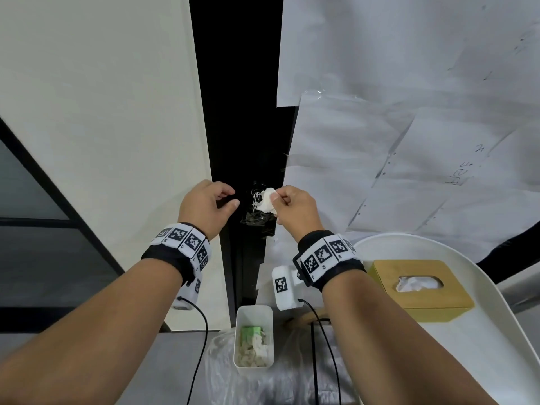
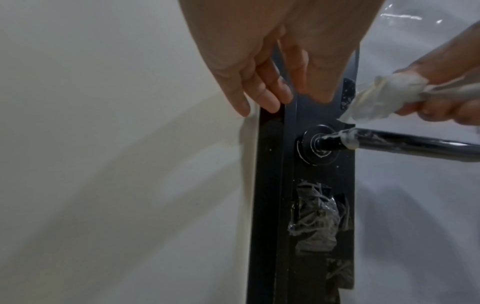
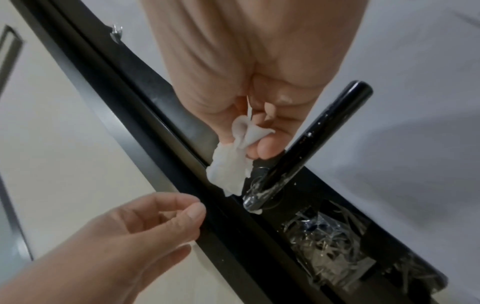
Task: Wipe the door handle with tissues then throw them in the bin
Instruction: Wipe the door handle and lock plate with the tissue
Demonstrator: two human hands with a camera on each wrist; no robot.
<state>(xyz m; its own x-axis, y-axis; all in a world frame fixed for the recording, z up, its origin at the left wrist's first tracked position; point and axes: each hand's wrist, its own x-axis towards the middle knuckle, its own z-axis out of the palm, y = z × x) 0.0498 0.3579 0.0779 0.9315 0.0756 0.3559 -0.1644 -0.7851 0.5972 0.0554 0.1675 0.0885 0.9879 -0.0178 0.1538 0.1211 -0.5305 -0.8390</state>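
There is 1 crumpled tissue in play, pinched between the thumb and curled fingers of the right hand. It hangs just beside the base of the 1 black door handle, above the spot where the lever meets its round plate; white smears show on the lever near that end. The left hand holds nothing: its fingers are loosely curled, and in the left wrist view the fingertips sit at the edge of the black door frame, left of the handle.

Below the handle, 1 patch of crinkled clear tape covers part of the black strip. On the floor stands 1 small white bin with used tissues and something green inside, resting on clear plastic. To the right, 1 wooden tissue box sits on a white round tray. Several sheets of paper are taped over the door.
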